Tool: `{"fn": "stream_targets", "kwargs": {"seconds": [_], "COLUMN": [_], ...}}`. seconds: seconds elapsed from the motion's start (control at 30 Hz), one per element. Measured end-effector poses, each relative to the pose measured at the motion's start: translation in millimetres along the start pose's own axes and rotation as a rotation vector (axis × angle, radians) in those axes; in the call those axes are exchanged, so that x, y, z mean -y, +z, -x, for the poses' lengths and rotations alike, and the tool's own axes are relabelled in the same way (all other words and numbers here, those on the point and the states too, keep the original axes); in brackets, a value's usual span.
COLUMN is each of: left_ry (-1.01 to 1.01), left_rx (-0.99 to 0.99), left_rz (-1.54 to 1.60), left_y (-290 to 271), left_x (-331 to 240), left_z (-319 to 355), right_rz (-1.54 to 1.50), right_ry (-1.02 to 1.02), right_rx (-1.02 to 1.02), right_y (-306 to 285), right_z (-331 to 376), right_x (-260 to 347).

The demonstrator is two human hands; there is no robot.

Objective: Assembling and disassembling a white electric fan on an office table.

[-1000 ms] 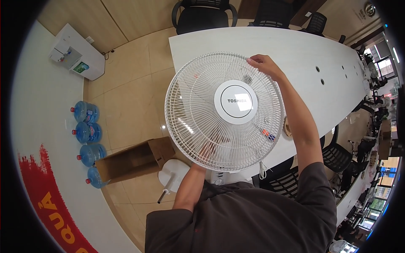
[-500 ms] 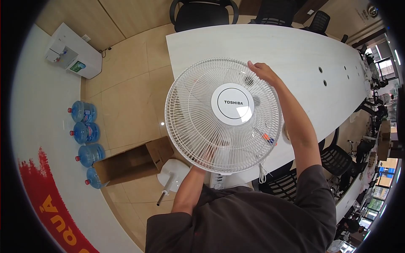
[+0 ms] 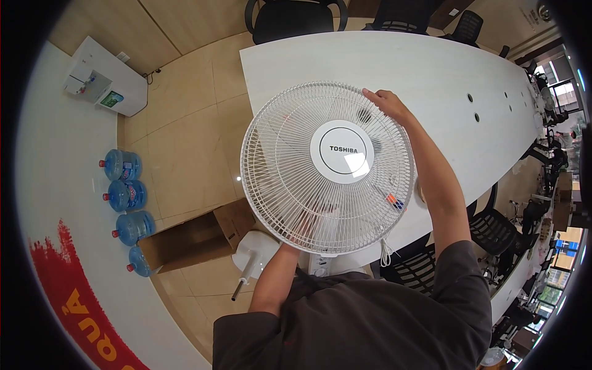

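A white electric fan head (image 3: pixel 341 148) with a round wire grille faces me, partly over the table's near left corner. My right hand (image 3: pixel 388 106) grips the grille's upper right rim, fingers curled over its edge. Behind the lower part of the grille is my left hand (image 3: pixel 306 225), seen only dimly through the wires. Its fingers appear closed round the fan's white rear part. A white panel with controls (image 3: pixel 319 265) shows below the rim, close to my shirt. On the floor to the left stands a white round base (image 3: pixel 251 245) with a short tilted pole (image 3: pixel 245 279).
An open cardboard box (image 3: pixel 185 240) lies on the floor, beside several blue water bottles (image 3: pixel 126 194) along the wall. The long white table (image 3: pixel 419 68) stretches right, with black chairs (image 3: pixel 296 21) around it. Markers (image 3: pixel 393 200) show through the grille; a white cord (image 3: pixel 386 253) hangs nearby.
The fan head has shifted very slightly, and the view has moved a little. Both hands keep their places on the fan.
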State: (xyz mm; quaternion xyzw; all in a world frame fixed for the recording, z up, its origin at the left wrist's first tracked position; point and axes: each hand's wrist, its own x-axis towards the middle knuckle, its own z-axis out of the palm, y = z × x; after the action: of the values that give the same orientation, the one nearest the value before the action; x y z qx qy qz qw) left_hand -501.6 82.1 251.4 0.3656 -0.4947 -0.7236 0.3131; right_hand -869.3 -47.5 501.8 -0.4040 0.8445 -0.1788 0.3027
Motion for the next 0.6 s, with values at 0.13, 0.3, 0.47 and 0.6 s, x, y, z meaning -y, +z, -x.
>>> {"fn": "stream_targets", "kwargs": {"seconds": [0.13,0.3,0.47,0.6], "left_ry": [-0.001,0.0,-0.004,-0.036], "left_rx": [0.001,0.005,0.004,-0.017], "left_rz": [-0.01,-0.022,-0.029,-0.04], "left_y": [0.4,-0.2,2.5,-1.4], "left_x": [0.5,-1.0,-5.4,-5.6], "left_z": [0.7,1.3,4.6,25.3], "right_rz": [-0.029,-0.008,0.036,-0.007], "right_ry": [-0.028,-0.079,-0.139,-0.096], "right_rx": [0.003,-0.016,-0.05,0.017], "right_y": [-1.0,-4.0,-0.1,-2.4], "right_z": [2.9,0.0,-5.0,-4.6], "right_x": [4.1,4.6,-0.2,8.2]}}
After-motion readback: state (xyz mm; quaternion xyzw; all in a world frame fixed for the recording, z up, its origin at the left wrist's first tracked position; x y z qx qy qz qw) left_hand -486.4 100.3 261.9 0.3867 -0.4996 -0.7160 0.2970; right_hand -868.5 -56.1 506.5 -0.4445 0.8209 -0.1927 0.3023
